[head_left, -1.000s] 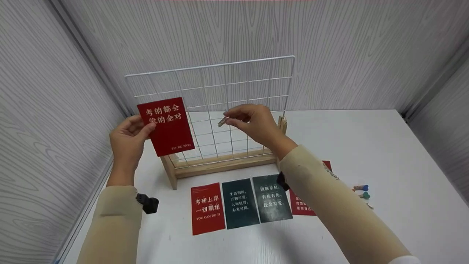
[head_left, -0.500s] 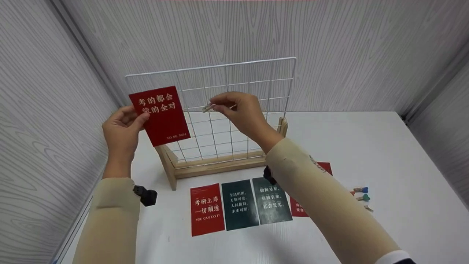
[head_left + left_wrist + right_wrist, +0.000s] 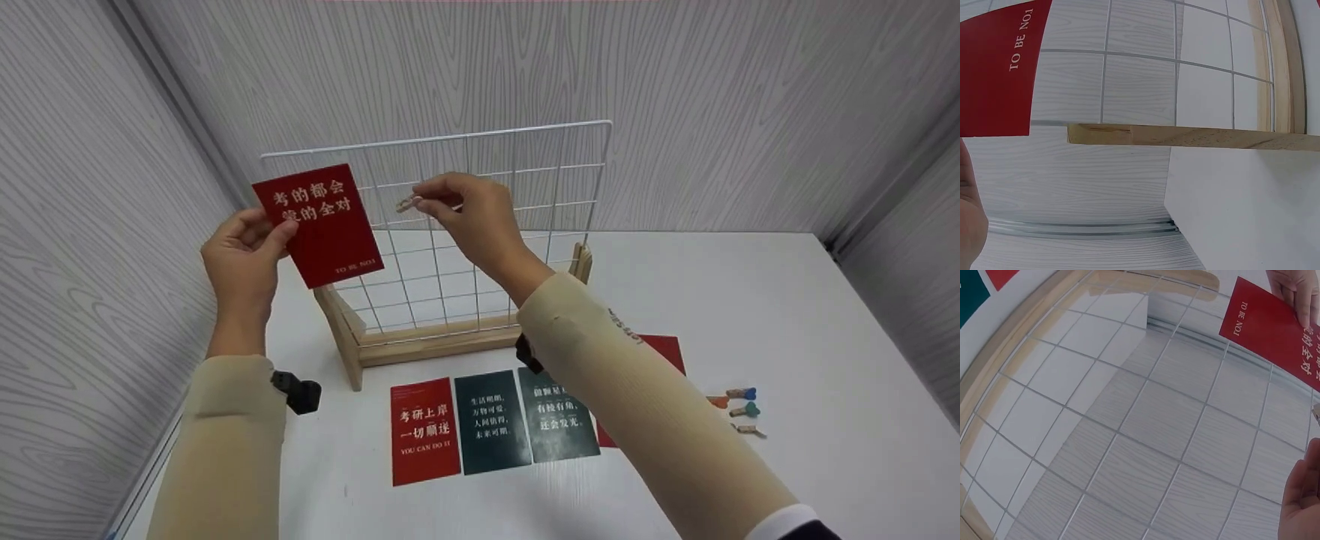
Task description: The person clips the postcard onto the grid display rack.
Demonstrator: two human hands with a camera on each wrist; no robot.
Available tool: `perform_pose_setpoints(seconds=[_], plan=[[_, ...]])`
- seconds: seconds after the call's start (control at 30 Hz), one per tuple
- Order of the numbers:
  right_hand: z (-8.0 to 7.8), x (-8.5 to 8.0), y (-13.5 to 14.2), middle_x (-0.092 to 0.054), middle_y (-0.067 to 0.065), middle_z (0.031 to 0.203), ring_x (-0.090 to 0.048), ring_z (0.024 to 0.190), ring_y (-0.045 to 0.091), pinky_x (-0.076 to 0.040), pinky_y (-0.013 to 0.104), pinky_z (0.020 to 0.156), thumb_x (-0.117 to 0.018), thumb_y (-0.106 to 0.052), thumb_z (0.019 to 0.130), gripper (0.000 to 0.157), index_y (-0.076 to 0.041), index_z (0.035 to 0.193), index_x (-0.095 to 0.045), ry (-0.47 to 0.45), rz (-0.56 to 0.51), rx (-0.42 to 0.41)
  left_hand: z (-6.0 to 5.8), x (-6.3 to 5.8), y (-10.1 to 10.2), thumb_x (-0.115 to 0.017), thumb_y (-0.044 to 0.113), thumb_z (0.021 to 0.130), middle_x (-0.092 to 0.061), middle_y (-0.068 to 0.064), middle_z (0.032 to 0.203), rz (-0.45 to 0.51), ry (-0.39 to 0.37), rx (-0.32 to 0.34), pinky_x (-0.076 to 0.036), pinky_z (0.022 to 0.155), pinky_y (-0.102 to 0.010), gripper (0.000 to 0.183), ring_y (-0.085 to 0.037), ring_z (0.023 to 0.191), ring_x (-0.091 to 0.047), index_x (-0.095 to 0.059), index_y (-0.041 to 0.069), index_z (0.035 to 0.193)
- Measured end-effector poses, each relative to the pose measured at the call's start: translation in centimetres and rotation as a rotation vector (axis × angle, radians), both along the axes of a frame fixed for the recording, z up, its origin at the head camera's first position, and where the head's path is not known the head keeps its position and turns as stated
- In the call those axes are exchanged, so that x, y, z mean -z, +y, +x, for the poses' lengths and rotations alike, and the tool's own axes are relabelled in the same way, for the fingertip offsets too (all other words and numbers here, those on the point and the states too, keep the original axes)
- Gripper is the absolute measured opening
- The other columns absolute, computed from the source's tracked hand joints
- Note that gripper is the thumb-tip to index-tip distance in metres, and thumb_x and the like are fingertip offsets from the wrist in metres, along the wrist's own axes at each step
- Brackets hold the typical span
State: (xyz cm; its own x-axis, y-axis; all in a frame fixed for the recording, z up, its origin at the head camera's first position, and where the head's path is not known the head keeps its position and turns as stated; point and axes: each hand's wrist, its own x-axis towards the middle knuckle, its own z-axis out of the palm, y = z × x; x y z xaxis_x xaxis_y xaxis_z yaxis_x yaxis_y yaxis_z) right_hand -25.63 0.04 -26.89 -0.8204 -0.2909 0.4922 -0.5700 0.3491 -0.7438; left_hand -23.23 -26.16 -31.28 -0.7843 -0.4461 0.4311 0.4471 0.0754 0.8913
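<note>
In the head view, my left hand (image 3: 244, 251) pinches a red card (image 3: 334, 244) with white lettering by its left edge, thumb on its face. The card is slightly tilted and overlaps the upper left of a white wire grid rack (image 3: 450, 137). Right of it, my right hand (image 3: 476, 217) pinches a small clothespin (image 3: 406, 204) between thumb and fingertips, in front of the grid and apart from the card. The left wrist view has the card's lower end (image 3: 999, 84) beside the rack's wooden upright (image 3: 1185, 136). At the right wrist view's edge, the clothespin (image 3: 1316, 413) is mostly cut off.
On the white table before the rack's wooden base (image 3: 442, 346) lie a red card (image 3: 425, 461) and two dark green cards (image 3: 491, 454). Another red card (image 3: 664, 352) is partly under my right sleeve in view. Several small coloured clothespins (image 3: 745, 409) lie at the right.
Both hands have moved up and left, carrying the red card and the clothespin. The right hand has come closer to the card. More of the clothespins at the right now show.
</note>
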Motion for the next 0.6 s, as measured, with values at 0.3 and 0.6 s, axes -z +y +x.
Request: perform_pose_setpoints(seconds=[0.3,0.6], plan=[[0.4,-1.4,-2.3,-0.068,-0.002,0.100,-0.061,0.090,0.005,-0.047,0.015,0.079,-0.064,-0.014,0.091,0.018,-0.007,0.107,-0.070,-0.017,0.016,0.008,1.1,-1.4,1.1,-0.076,0.002,0.078,-0.068,-0.007,0.087,-0.030,0.020,-0.040,-0.054,0.068,-0.021,0.016,-0.018,0.080,-0.064,-0.071,-0.001,0.092],[0.4,-1.7,-3.9,-0.068,-0.004,0.100,-0.060,0.091,0.004,-0.044,0.014,0.079,-0.064,-0.017,0.091,0.019,-0.009,0.108,-0.070,-0.015,0.028,0.064,0.4,-0.8,0.7,-0.075,0.007,0.081,-0.062,-0.003,0.090,-0.164,0.012,-0.174,-0.051,0.071,-0.020,0.020,-0.014,0.081,-0.056,-0.067,0.001,0.099]])
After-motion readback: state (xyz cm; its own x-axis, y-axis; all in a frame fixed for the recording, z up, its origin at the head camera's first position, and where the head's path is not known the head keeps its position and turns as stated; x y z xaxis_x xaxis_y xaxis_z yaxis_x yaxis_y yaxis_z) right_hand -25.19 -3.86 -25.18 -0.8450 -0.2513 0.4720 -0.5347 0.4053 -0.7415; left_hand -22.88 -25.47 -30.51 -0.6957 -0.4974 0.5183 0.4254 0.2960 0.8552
